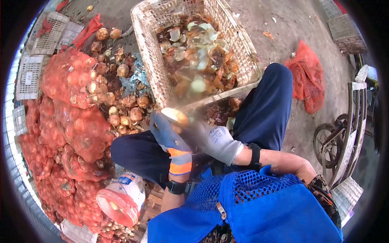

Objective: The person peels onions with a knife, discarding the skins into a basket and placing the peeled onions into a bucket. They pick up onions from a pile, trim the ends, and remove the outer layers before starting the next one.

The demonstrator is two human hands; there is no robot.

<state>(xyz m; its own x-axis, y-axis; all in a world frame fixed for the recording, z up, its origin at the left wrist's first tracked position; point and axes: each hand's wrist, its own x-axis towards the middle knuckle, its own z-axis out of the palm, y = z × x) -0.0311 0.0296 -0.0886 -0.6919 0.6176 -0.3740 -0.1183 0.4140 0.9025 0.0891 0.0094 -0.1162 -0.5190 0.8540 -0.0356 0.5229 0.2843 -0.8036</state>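
Note:
Between the knees, my left hand (168, 131), in a grey-blue glove with an orange cuff, holds a pale onion (175, 116). My right hand (212, 139), in a grey and white glove, is beside that onion; its fingers are smeared by motion, so their hold cannot be made out. Just beyond both hands stands a dirty white plastic crate (148, 54) with onion skins (219, 52) and pale onion pieces inside. A round pale onion (197, 85) shows blurred near the crate's closest edge.
Red mesh sacks of onions (81, 129) are piled at the left, with loose onions (122, 71) on the ground beside them. A red net bag (308, 77) lies right of the crate. A cart with a wheel (329, 143) stands at the far right.

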